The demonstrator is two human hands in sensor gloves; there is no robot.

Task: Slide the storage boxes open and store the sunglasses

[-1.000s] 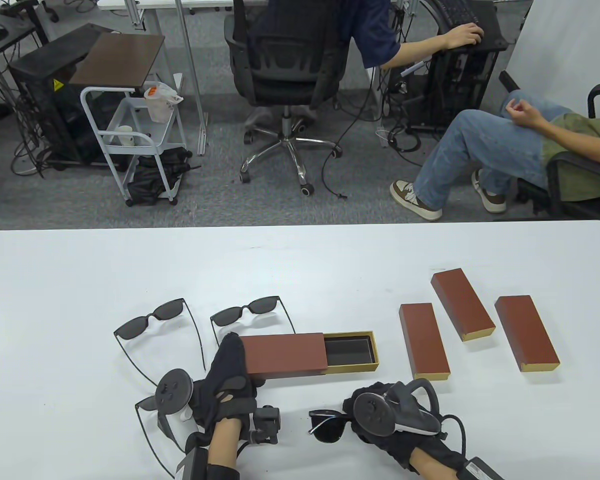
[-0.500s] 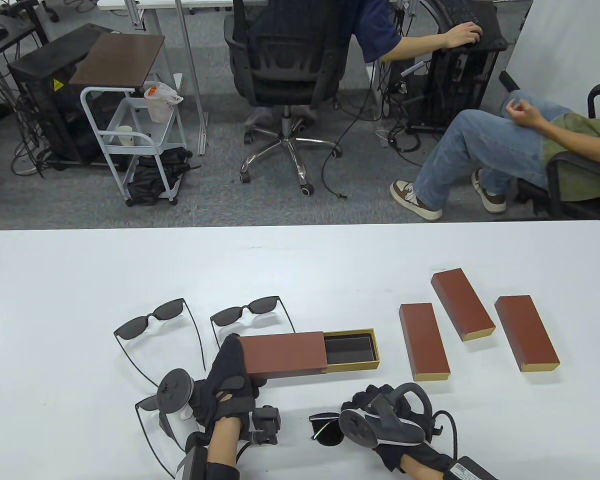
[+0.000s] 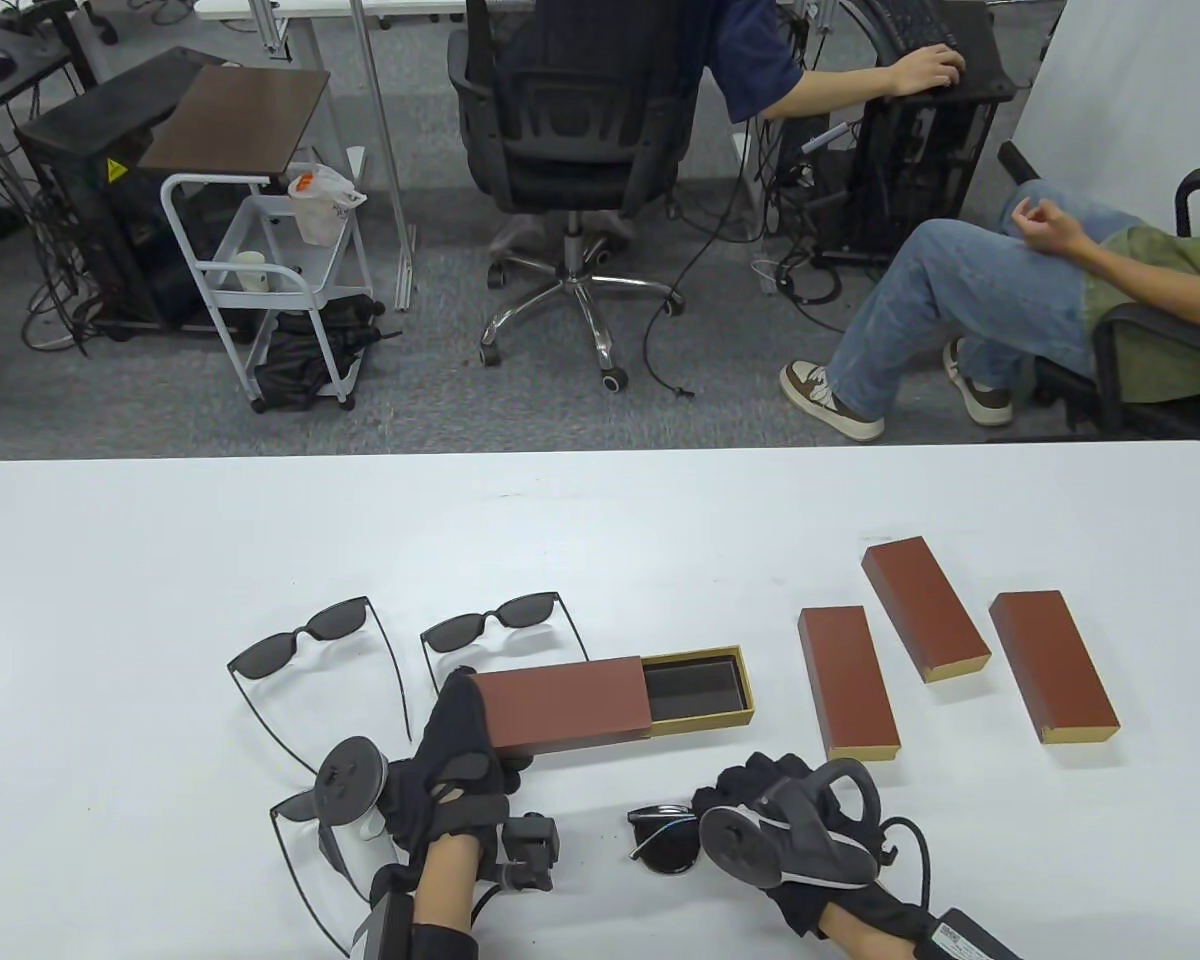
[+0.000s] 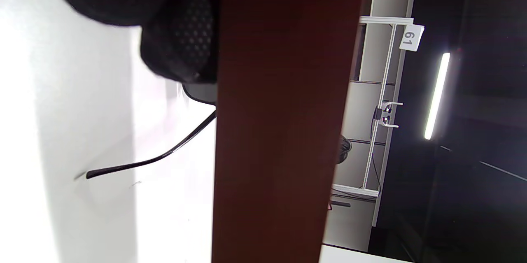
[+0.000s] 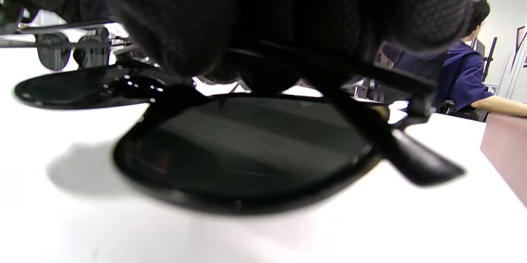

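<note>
Sunglasses (image 3: 665,842), folded, sit low over the worktop (image 3: 600,540) in the right hand's (image 3: 770,815) closed grip; the left hand (image 3: 450,760) clasps the half-open box (image 3: 570,705) nearby.

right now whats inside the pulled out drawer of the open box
The exposed part of the drawer shows only its dark lining, no sunglasses. The part under the brown sleeve, gripped by the left hand, is hidden.

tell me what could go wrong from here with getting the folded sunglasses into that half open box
The tray is only partly slid out of the brown sleeve, so the folded sunglasses held by the right hand may not fit the opening. The left hand grips the sleeve right beside open sunglasses and could knock their arms.
</note>
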